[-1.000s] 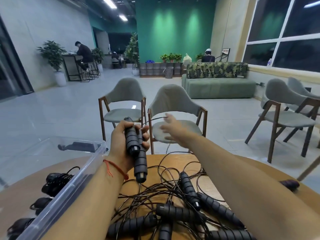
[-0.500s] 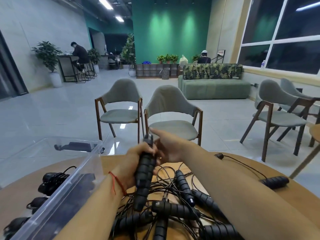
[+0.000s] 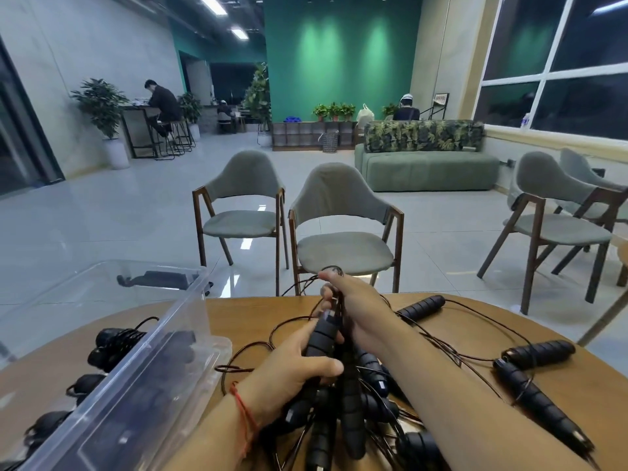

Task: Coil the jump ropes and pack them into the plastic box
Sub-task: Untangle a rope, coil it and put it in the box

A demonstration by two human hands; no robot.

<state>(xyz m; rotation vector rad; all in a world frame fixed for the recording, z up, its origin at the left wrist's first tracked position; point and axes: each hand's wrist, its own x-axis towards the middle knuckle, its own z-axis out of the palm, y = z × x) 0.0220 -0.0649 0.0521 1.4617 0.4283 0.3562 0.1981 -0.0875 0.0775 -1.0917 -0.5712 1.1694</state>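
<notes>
A black ribbed foam jump-rope handle [image 3: 321, 338] was clasped by the left hand [image 3: 294, 370], fingers curled round it. Thin black cord [image 3: 341, 312] was pinched by the right hand [image 3: 356, 300].

Clear glossy plastic box [image 3: 176, 338], matt wooden table [image 3: 258, 314], ribbed foam handles [image 3: 540, 351]

a round wooden table [image 3: 560, 321] carries tangled jump ropes [image 3: 537, 385] and a plastic box [image 3: 163, 368].

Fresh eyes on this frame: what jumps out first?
Two hands at centre: the left hand grips black handles, and the right hand pinches thin cord just above them. Beneath, a tangle of jump ropes sprawls over the wooden table; the clear plastic box at left already holds coiled ropes.
</notes>
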